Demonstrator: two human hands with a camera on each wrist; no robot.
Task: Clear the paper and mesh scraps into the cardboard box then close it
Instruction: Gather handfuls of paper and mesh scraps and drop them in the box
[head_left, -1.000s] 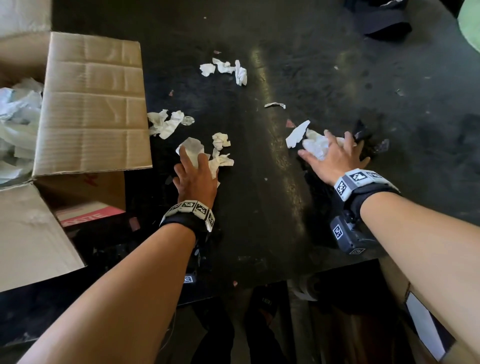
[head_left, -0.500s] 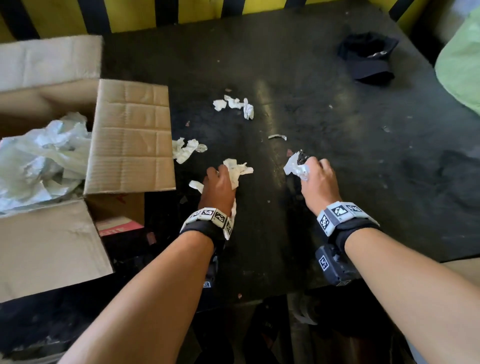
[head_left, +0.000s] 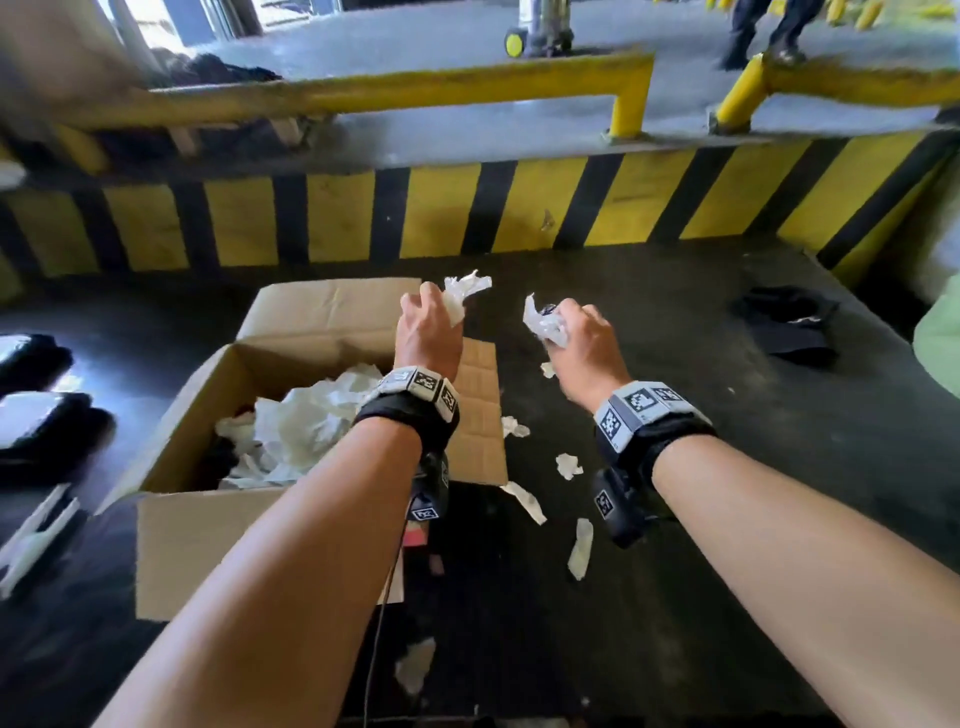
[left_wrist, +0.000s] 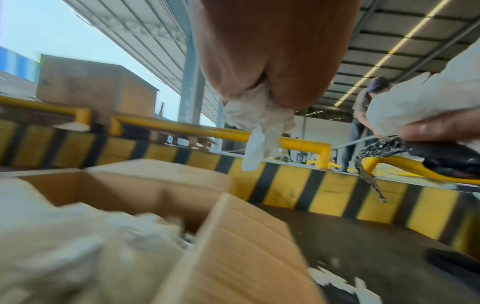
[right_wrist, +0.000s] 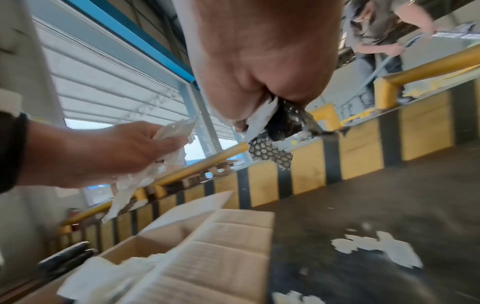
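The open cardboard box (head_left: 187, 540) stands at the left, part filled with white crumpled paper (head_left: 311, 421). My left hand (head_left: 426, 325) is raised over the box's right flap (head_left: 480, 415) and grips a wad of white paper scraps (head_left: 465, 288). My right hand (head_left: 576, 338) is lifted just right of the flap, clutching white paper (head_left: 543, 325) together with a black mesh scrap (right_wrist: 270, 153) that dangles below the fist. Loose white scraps (head_left: 569, 465) lie on the dark floor beside the box.
A yellow and black striped kerb (head_left: 467, 218) with yellow rails (head_left: 363, 91) runs behind the box. A black cloth bundle (head_left: 789, 325) lies at the right and dark objects (head_left: 47, 421) at the left. Another person (left_wrist: 363, 115) works beyond the rail.
Both hands have lifted off the floor with their scraps and swung left toward the box. The head view has tilted up, so the kerb and rails now show.
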